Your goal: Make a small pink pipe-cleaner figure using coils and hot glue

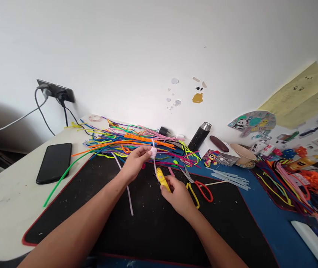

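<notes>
Over the black mat [153, 230], my left hand [136, 160] pinches a small white fuzzy piece [153, 152] between thumb and fingers. A pale pipe cleaner strand [155, 165] hangs from that piece toward a yellow handheld tool [162, 179]. My right hand [179, 196] is wrapped round this tool, just below and right of the left hand; its exact kind is unclear. Scissors [195, 182] with one red and one yellow handle lie open on the mat beside my right hand. A loose pale lilac pipe cleaner [129, 201] lies left of centre, partly hidden by my left forearm.
Many coloured pipe cleaners [114, 136] are heaped along the wall. A phone [54, 163] lies at left below a socket [55, 91]. A black thermos [200, 137], tissue box [226, 158], bowl [242, 155] and translucent glue sticks [230, 178] are at right, with more pipe cleaners [293, 182] beyond.
</notes>
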### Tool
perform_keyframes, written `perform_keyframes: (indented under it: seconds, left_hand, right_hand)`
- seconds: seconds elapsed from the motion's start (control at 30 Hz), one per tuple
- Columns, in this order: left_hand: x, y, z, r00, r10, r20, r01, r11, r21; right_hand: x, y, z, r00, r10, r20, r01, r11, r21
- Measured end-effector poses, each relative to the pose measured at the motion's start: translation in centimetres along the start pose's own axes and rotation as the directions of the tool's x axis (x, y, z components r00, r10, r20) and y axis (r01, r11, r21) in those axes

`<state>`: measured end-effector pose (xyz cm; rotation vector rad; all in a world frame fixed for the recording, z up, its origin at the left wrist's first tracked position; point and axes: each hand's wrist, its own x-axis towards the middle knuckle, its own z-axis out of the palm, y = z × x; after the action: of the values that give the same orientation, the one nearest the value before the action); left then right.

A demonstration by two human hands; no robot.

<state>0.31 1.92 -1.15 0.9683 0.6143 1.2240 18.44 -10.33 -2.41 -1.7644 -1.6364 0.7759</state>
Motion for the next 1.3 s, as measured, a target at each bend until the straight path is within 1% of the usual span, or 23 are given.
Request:
perform_keyframes:
  seconds: [0.07, 0.17, 0.27, 0.37, 0.43, 0.5, 0.6, 0.73, 0.83, 0.97, 1.03, 1.1, 1.17, 1.2, 1.27, 1.3]
  left_hand:
    - [0.2, -0.7, -0.1, 1.0, -0.027, 0.013, 0.027, 0.999, 0.045]
    - [0.2, -1.0, -0.2, 1.0, -0.023, 0.01, 0.022, 0.995, 0.094]
    - [0.1, -0.5, -0.2, 0.999, -0.037, -0.005, 0.037, 0.999, 0.031]
    - [0.0, 0.0, -0.3, 0.994, -0.109, -0.029, 0.107, 0.993, -0.052]
    - [-0.1, 0.0, -0.3, 0.987, -0.155, -0.04, 0.153, 0.986, -0.061]
    - [0.0, -0.2, -0.2, 0.985, -0.173, -0.026, 0.171, 0.983, -0.068]
    - [0.0, -0.8, 0.2, 0.988, -0.157, 0.007, 0.157, 0.984, -0.083]
    - [0.0, -1.2, 0.8, 0.987, -0.16, 0.013, 0.161, 0.983, -0.085]
    - [0.1, -1.0, 0.8, 0.991, -0.136, -0.013, 0.133, 0.98, -0.149]
    - [0.7, 0.7, -0.1, 0.991, -0.015, -0.133, -0.02, 0.966, -0.258]
    - [1.0, 1.9, -0.8, 0.977, 0.058, -0.205, -0.112, 0.957, -0.266]
    - [1.1, 2.9, -1.5, 0.966, 0.098, -0.239, -0.161, 0.952, -0.26]
    - [1.1, 3.5, -1.9, 0.962, 0.114, -0.247, -0.175, 0.955, -0.24]
    - [1.0, 3.5, -2.0, 0.965, 0.108, -0.239, -0.163, 0.961, -0.224]
    - [0.7, 3.2, -1.8, 0.98, 0.056, -0.192, -0.09, 0.982, -0.169]
    - [0.5, 2.9, -1.5, 0.99, 0.01, -0.144, -0.028, 0.991, -0.129]
  right_hand:
    - [0.0, 0.1, 0.1, 1.0, 0.007, -0.007, -0.006, 1.0, 0.031]
    - [-0.1, 0.4, 0.3, 1.0, -0.002, -0.001, 0.002, 1.0, 0.006]
    - [-0.4, 0.9, 0.4, 1.0, -0.011, -0.022, 0.011, 1.0, 0.014]
    - [-0.4, 1.0, 0.3, 0.998, 0.015, -0.056, -0.005, 0.986, 0.164]
    - [-0.3, 0.8, 0.1, 0.997, 0.043, -0.068, -0.022, 0.958, 0.286]
    - [-0.2, 0.4, -0.1, 0.995, 0.067, -0.079, -0.032, 0.924, 0.38]
    - [0.1, -0.2, -0.3, 0.991, 0.088, -0.102, -0.029, 0.879, 0.477]
    - [0.6, -0.6, -0.4, 0.989, 0.084, -0.122, 0.0, 0.826, 0.564]
    - [1.3, -0.6, -0.4, 0.984, 0.094, -0.15, 0.017, 0.793, 0.608]
    - [2.7, -0.8, -0.7, 0.978, 0.092, -0.186, 0.052, 0.758, 0.65]
    - [3.4, -1.2, -0.8, 0.979, 0.074, -0.192, 0.072, 0.752, 0.655]
    - [4.1, -1.6, -0.8, 0.98, 0.048, -0.196, 0.094, 0.752, 0.652]
    - [4.7, -1.9, -0.7, 0.979, 0.026, -0.203, 0.116, 0.747, 0.654]
    - [5.0, -2.0, -0.6, 0.978, 0.017, -0.209, 0.128, 0.739, 0.661]
    - [5.5, -2.1, -0.5, 0.975, 0.002, -0.223, 0.155, 0.714, 0.683]
    - [5.8, -2.2, -0.5, 0.973, -0.005, -0.232, 0.17, 0.698, 0.696]
